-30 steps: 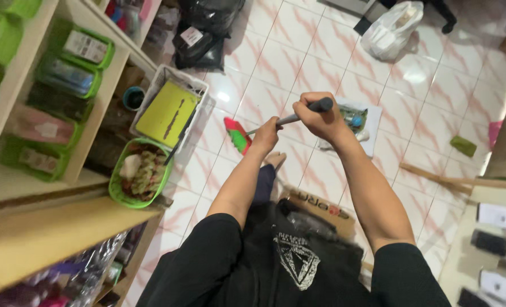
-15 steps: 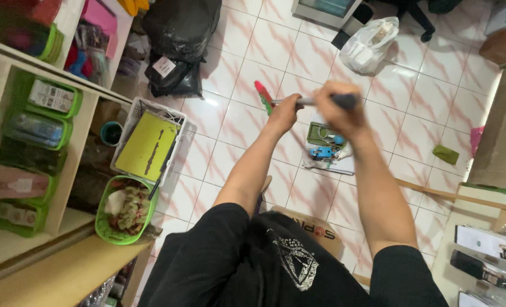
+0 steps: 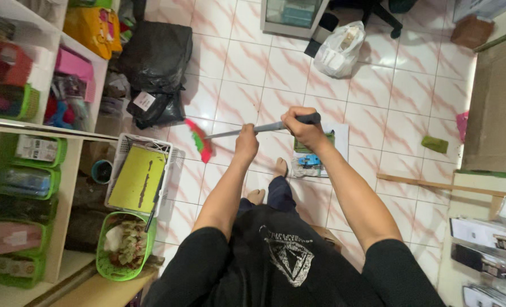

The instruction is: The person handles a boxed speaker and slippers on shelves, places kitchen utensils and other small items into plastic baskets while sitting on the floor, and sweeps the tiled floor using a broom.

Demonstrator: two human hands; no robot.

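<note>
Both my hands grip a broom by its grey metal handle (image 3: pixel 224 134). My left hand (image 3: pixel 246 142) holds the middle of the shaft. My right hand (image 3: pixel 300 123) closes around the dark grip at the handle's end. The red and green broom head (image 3: pixel 200 140) rests on the tiled floor (image 3: pixel 372 85) to the left, beside a white crate (image 3: pixel 170 165). My bare feet (image 3: pixel 280 166) stand on the tiles below the handle, close to a sheet of paper with small items (image 3: pixel 315 153).
Shelves with green baskets (image 3: pixel 28 150) line the left side. A black bag (image 3: pixel 156 57) and a white plastic bag (image 3: pixel 338 51) lie on the floor ahead. A green basket (image 3: pixel 125 267) stands near my left leg. A wooden stick (image 3: pixel 446 185) lies at right.
The broom head has swept leftward across the tiles, from near the paper toward the white crate. My view has tilted further forward, showing more of the floor ahead.
</note>
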